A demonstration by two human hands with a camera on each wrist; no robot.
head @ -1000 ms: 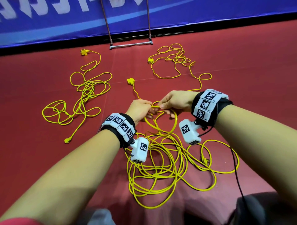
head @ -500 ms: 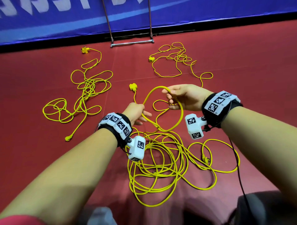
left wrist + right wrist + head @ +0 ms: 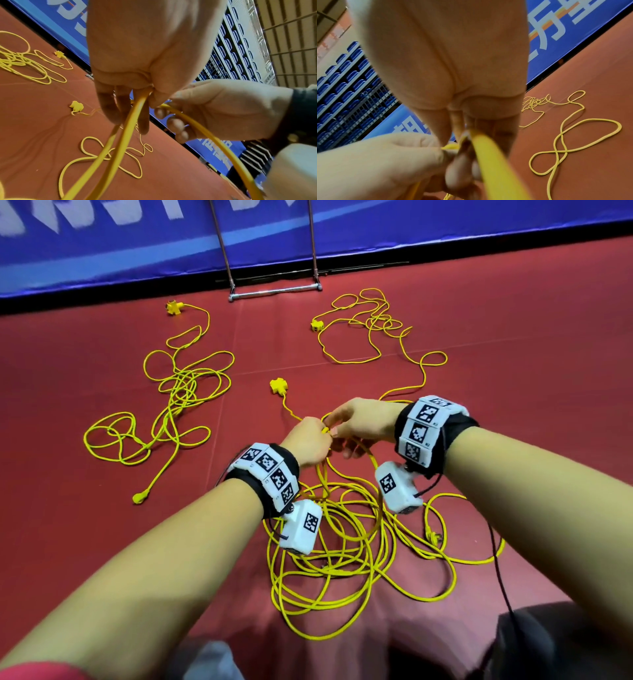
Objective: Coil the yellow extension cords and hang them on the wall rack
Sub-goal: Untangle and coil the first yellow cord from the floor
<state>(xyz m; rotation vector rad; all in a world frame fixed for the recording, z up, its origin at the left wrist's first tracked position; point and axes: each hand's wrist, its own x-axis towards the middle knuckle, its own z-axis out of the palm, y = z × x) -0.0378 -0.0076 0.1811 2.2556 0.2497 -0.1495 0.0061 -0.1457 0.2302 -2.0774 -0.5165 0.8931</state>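
Three yellow extension cords lie on the red floor. The nearest cord is a loose heap under my wrists, its socket end lying just beyond my hands. My left hand grips strands of this cord in its curled fingers. My right hand meets the left and pinches the same cord, laying a loop against it. A second cord sprawls at the left, a third at the back right. The foot of a metal rack stands at the blue wall.
A blue banner wall runs along the back edge of the floor. A thin black cable trails from my right wrist toward my dark-clad knee. Blue stadium seats rise behind the banner.
My right hand, which held a raised loop apart from the left half a second ago, has come down and left to meet the left hand. The loop now joins the strands held there.
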